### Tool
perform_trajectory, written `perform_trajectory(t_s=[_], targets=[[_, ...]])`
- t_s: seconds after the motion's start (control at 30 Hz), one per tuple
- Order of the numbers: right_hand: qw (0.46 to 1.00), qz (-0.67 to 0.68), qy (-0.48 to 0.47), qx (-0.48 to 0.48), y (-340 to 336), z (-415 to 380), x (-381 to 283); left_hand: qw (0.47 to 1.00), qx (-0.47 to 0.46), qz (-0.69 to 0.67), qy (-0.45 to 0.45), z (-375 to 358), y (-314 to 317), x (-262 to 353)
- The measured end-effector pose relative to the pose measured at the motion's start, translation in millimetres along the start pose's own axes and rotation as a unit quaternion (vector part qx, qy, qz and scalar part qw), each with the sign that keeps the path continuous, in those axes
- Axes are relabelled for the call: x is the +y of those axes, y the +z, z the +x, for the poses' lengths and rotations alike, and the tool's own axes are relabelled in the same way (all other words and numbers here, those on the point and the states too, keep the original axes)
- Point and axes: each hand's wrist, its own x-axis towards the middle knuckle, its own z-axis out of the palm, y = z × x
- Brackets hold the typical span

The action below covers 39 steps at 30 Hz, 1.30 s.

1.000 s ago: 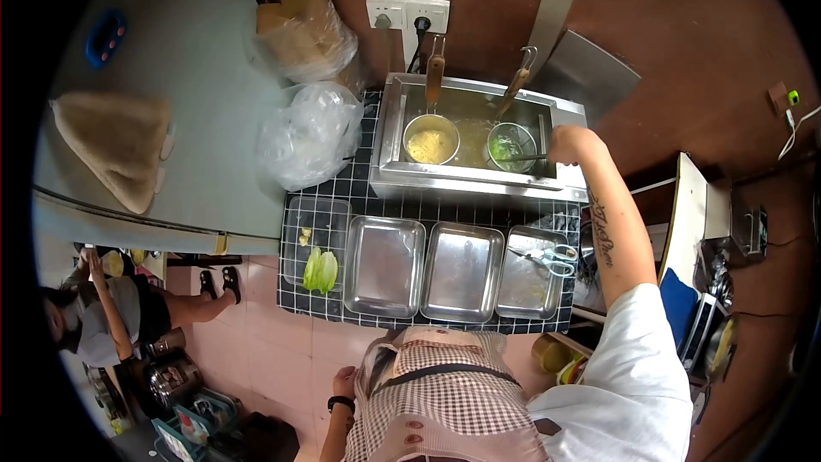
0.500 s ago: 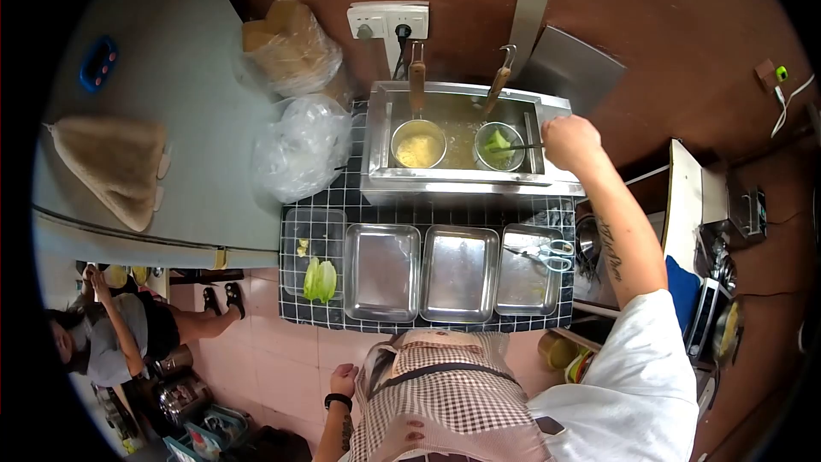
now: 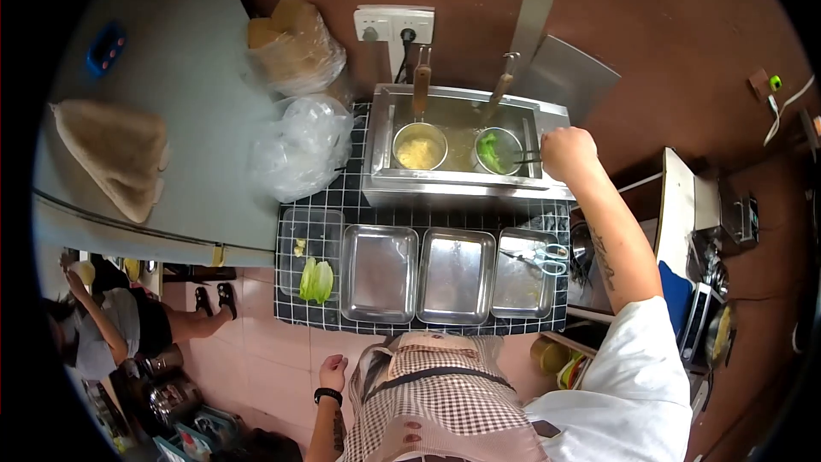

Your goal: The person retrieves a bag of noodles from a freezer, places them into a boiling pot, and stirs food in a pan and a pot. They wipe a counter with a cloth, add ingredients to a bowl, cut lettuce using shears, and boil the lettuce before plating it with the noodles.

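Observation:
My right hand (image 3: 569, 154) is closed around dark chopsticks (image 3: 528, 156) at the right end of the steel cooker (image 3: 554, 120). Their tips reach into a strainer basket (image 3: 518, 142) that holds green leafy vegetable (image 3: 490, 152). A second basket (image 3: 445, 147), with a wooden handle, stands to the left in the liquid and contains pale yellow noodles (image 3: 416, 154). Down beside the checked apron (image 3: 445, 393), my left hand (image 3: 333, 373) hangs with its fingers curled in and nothing visible in them.
Steel trays (image 3: 379, 274) line the checked counter; scissors (image 3: 547, 258) lie across the right one. Lettuce leaves (image 3: 316, 281) rest in a clear tray (image 3: 329, 221) at left. Plastic bags (image 3: 304, 150) stand beside the cooker. Another person (image 3: 107, 329) is at the lower left.
The green vegetable has shifted left within its basket, and the chopstick tips now sit at the basket's right side. My left hand has moved slightly left and up.

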Motion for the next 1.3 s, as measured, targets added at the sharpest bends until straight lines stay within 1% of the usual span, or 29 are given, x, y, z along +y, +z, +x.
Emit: perform_trajectory(t_s=[0.07,0.1,0.13,0.2,0.23,0.27,0.3,0.33,0.4,0.47,0.53,0.57,0.6,0.67,0.73,0.77,0.83,0.93,0.97,1.0,1.07,1.17,1.27,1.3], targets=[[1.000,0.021,0.010,-0.004,-17,-3,-13,1.000,0.008,-0.021,-0.007,-8,1,-21],[0.999,0.020,-0.031,-0.002,-17,0,-16,0.999,0.011,-0.030,-0.008,-11,2,-35],[0.999,0.021,-0.036,-0.012,-13,6,-21,1.000,0.004,-0.015,-0.013,-16,3,-48],[0.998,0.023,-0.042,-0.032,10,26,-39,1.000,-0.012,0.014,-0.020,-24,1,-67],[0.997,0.001,-0.061,-0.055,29,40,-48,0.998,-0.006,0.042,-0.049,-34,0,-61],[0.996,-0.005,-0.063,-0.056,40,47,-55,0.994,-0.002,0.070,-0.080,-50,-2,-42],[0.996,-0.010,-0.073,-0.047,50,51,-55,0.992,-0.021,0.115,-0.041,-51,-4,-58],[0.996,-0.015,-0.083,-0.035,55,54,-51,0.993,-0.018,0.105,-0.052,-55,-8,-61],[0.997,-0.009,-0.074,0.002,39,44,-32,0.994,-0.014,0.078,-0.072,-59,-5,-61],[0.998,0.007,-0.052,0.031,18,25,-10,0.994,-0.013,0.065,-0.089,-59,-5,-48],[1.000,0.006,-0.027,0.010,-17,0,10,0.993,-0.014,0.054,-0.103,-52,-5,-34],[0.999,0.003,-0.025,0.023,-26,-10,20,0.995,-0.025,0.077,-0.060,-42,-4,-40],[0.999,0.000,-0.024,0.035,-33,-20,30,0.996,-0.028,0.070,-0.055,-36,-4,-48],[0.999,0.005,0.000,0.048,-48,-37,43,0.997,-0.030,0.054,-0.046,-22,2,-39],[0.997,0.010,0.011,0.070,-59,-50,53,0.999,-0.037,-0.003,-0.033,-3,6,-43],[0.997,0.009,0.025,0.073,-65,-55,54,0.999,-0.035,0.018,-0.013,-6,6,-27],[0.998,0.001,0.037,0.052,-69,-58,55,0.999,-0.029,0.037,0.011,-4,6,1],[0.999,0.021,0.020,0.022,-52,-41,51,0.999,-0.020,0.015,0.023,-4,9,11],[1.000,0.030,0.007,0.008,-38,-33,47,0.999,-0.022,0.002,0.025,-4,9,5],[0.999,0.032,-0.026,0.020,-18,-21,46,0.999,-0.023,-0.012,0.027,-5,11,-1],[0.999,0.018,-0.029,-0.001,-7,-14,38,0.999,-0.021,-0.027,0.010,-8,14,-22],[0.996,0.087,0.034,0.013,-28,-31,35,0.998,-0.023,-0.046,-0.024,-15,11,-54],[0.998,0.046,-0.022,0.035,-6,-19,42,0.998,-0.050,0.014,-0.045,-23,9,-86],[0.998,0.031,-0.017,0.052,5,-16,44,0.995,-0.049,0.084,-0.035,-17,11,-117]])
